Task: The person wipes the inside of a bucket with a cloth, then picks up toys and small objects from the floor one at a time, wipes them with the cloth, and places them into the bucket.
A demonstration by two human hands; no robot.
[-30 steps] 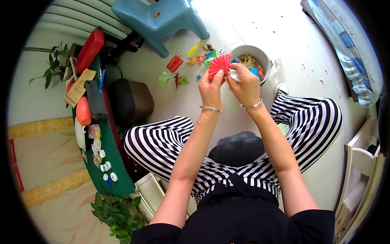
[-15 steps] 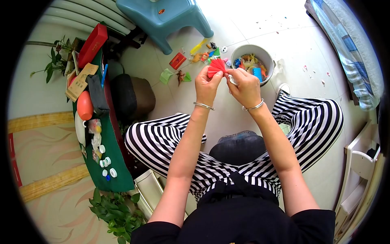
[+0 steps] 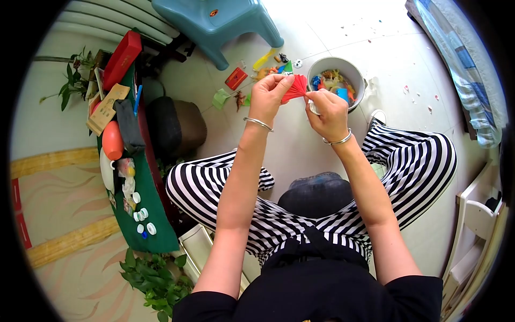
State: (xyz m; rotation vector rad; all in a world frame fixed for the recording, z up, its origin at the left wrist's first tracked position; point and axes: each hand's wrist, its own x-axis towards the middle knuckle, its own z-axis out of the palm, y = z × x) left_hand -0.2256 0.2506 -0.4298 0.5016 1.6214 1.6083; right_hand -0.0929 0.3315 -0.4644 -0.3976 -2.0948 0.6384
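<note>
A red pleated paper fan (image 3: 296,89) is spread between my two hands, above the floor. My left hand (image 3: 268,96) pinches its upper left edge between thumb and fingers. At its narrow right end, the fingertips of my right hand (image 3: 329,114) are closed on the fan. Something white (image 3: 314,107) shows under my right fingers, too covered to identify. Just beyond my right hand stands a grey bucket (image 3: 360,75) holding small colourful toys and a blue piece (image 3: 342,94).
Small toys, a red card (image 3: 236,79) and a green piece (image 3: 220,99) lie on the floor beyond my left hand. A blue stool (image 3: 230,24) stands behind them. At the left is a green-covered table (image 3: 155,201) with jars and boxes.
My left hand has moved left and slightly up from my right hand, and the fan now stretches between them. My right hand has shifted slightly right and down.
</note>
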